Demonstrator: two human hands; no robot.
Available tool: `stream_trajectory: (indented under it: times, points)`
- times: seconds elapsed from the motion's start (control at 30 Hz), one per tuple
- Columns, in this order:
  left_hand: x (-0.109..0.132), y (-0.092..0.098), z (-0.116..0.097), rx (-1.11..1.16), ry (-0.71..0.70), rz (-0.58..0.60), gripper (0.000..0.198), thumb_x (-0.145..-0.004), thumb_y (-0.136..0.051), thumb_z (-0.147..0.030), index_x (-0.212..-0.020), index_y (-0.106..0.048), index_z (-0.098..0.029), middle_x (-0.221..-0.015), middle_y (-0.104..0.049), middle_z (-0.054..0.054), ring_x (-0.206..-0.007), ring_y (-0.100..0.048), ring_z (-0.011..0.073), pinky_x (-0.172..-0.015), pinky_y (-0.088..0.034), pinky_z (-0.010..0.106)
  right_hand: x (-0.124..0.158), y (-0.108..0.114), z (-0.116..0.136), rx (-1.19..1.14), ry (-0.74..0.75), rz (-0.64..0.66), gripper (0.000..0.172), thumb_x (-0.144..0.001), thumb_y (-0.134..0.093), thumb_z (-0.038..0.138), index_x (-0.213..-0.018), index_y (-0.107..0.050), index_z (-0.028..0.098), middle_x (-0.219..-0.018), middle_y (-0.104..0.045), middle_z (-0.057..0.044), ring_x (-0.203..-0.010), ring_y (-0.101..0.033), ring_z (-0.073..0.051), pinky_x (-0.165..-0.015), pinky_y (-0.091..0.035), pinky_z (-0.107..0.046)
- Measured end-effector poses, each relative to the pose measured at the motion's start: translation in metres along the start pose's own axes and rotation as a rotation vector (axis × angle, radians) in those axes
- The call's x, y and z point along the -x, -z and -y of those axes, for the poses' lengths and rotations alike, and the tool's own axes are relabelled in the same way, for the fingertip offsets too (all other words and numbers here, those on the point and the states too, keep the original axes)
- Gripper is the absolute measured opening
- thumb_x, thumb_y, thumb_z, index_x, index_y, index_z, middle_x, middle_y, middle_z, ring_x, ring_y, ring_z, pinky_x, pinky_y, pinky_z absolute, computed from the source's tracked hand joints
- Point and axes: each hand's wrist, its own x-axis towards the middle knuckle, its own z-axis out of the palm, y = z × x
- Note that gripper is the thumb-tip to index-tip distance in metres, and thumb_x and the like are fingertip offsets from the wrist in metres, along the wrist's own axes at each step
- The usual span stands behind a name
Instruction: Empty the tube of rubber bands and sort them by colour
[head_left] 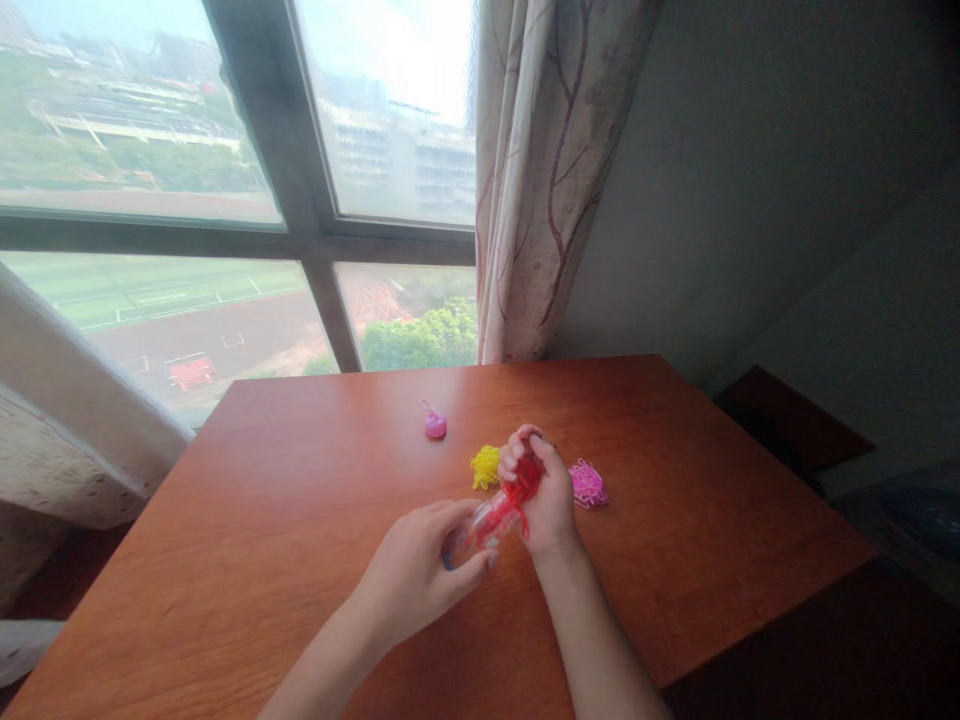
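My left hand (411,568) is closed around a small clear container (491,522), which lies tilted with its mouth towards my right hand. Red pieces show through its wall. My right hand (553,500) is curled around a clump of thin red loop-like pieces (527,480) at that mouth, and a few strands hang below the fingers. Whether they are bands or clips, I cannot tell. Just left of the right hand lies a pile of yellow loop-like pieces (485,466), partly hidden by it. A similar pink pile (589,484) lies to its right.
Farther back on the brown wooden table (315,480) sits a small pink-purple round object (435,424) with a thin stem or loop on top. Behind the table are a window (405,160) and a patterned curtain (540,180). A dark wall rises at the right.
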Motion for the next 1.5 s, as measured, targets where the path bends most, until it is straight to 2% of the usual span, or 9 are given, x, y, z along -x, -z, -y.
stream_trajectory:
  times: [0.3,0.5,0.67,0.77,0.93,1.1,1.23,1.33,1.5]
  points:
    - [0.000,0.001,0.000,0.038,0.011,-0.040,0.028,-0.077,-0.063,-0.024,-0.104,-0.071,-0.023,-0.082,-0.071,-0.002,-0.069,-0.056,0.0154,-0.064,-0.039,0.023,0.005,-0.003,-0.012,0.121,-0.003,-0.026,0.011,-0.080,-0.069,0.028,-0.086,-0.064,0.020,-0.066,-0.056,0.005,-0.048,-0.046,-0.005,-0.040,-0.032,-0.014]
    - [-0.001,-0.002,-0.001,0.065,0.035,-0.069,0.023,-0.078,-0.062,-0.026,-0.099,-0.071,-0.019,-0.076,-0.067,-0.001,-0.066,-0.053,0.0148,-0.062,-0.038,0.022,0.006,-0.004,-0.012,0.084,-0.002,0.015,0.008,-0.077,-0.069,0.022,-0.084,-0.067,0.020,-0.071,-0.059,0.003,-0.056,-0.050,-0.007,-0.049,-0.038,-0.016]
    - [-0.002,-0.004,-0.002,0.127,0.048,-0.107,0.019,-0.079,-0.060,-0.027,-0.089,-0.071,-0.017,-0.067,-0.062,-0.002,-0.061,-0.048,0.0130,-0.057,-0.036,0.021,0.008,-0.006,-0.013,0.070,0.013,0.063,0.017,-0.069,-0.066,0.014,-0.085,-0.069,0.021,-0.075,-0.061,0.002,-0.063,-0.053,-0.009,-0.057,-0.041,-0.019]
    - [-0.002,-0.003,-0.002,0.151,0.054,-0.109,0.020,-0.079,-0.059,-0.028,-0.089,-0.072,-0.016,-0.068,-0.063,-0.002,-0.061,-0.049,0.0130,-0.057,-0.037,0.021,0.008,-0.006,-0.014,0.082,0.022,0.091,0.025,-0.064,-0.062,0.008,-0.084,-0.070,0.021,-0.075,-0.062,0.002,-0.064,-0.054,-0.009,-0.061,-0.043,-0.020]
    - [-0.002,0.000,-0.002,0.125,0.051,-0.118,0.021,-0.079,-0.061,-0.027,-0.094,-0.072,-0.018,-0.072,-0.065,-0.001,-0.065,-0.053,0.0142,-0.061,-0.039,0.022,0.009,-0.006,-0.014,0.096,-0.009,0.122,0.021,-0.064,-0.059,0.006,-0.076,-0.068,0.020,-0.069,-0.061,0.003,-0.064,-0.054,-0.011,-0.062,-0.042,-0.022]
    - [-0.003,0.000,-0.002,0.113,0.056,-0.123,0.026,-0.080,-0.061,-0.031,-0.099,-0.072,-0.017,-0.075,-0.068,0.000,-0.068,-0.056,0.0157,-0.064,-0.042,0.023,0.009,-0.007,-0.011,0.084,-0.003,0.095,0.017,-0.065,-0.063,0.009,-0.075,-0.068,0.021,-0.068,-0.060,0.003,-0.062,-0.054,-0.012,-0.061,-0.043,-0.024]
    - [-0.003,-0.003,0.000,0.137,0.040,-0.139,0.027,-0.080,-0.062,-0.028,-0.104,-0.071,-0.019,-0.082,-0.071,0.000,-0.071,-0.059,0.0163,-0.067,-0.043,0.023,0.008,-0.007,-0.012,0.045,0.000,0.047,0.004,-0.076,-0.067,0.023,-0.079,-0.068,0.021,-0.069,-0.061,0.003,-0.063,-0.056,-0.012,-0.060,-0.044,-0.024]
    - [-0.002,-0.005,0.002,0.132,0.024,-0.106,0.027,-0.079,-0.062,-0.026,-0.103,-0.070,-0.019,-0.083,-0.072,0.000,-0.071,-0.059,0.0161,-0.067,-0.043,0.023,0.006,-0.005,-0.011,0.019,0.004,0.001,0.013,-0.082,-0.067,0.034,-0.082,-0.068,0.021,-0.071,-0.062,0.003,-0.060,-0.055,-0.010,-0.055,-0.043,-0.021]
    - [-0.001,-0.003,0.002,0.097,0.014,-0.039,0.022,-0.079,-0.062,-0.026,-0.098,-0.070,-0.019,-0.080,-0.070,-0.001,-0.069,-0.056,0.0154,-0.066,-0.041,0.023,0.004,-0.004,-0.009,0.040,0.035,-0.017,0.016,-0.085,-0.067,0.036,-0.082,-0.066,0.019,-0.071,-0.062,0.003,-0.053,-0.051,-0.007,-0.046,-0.038,-0.017]
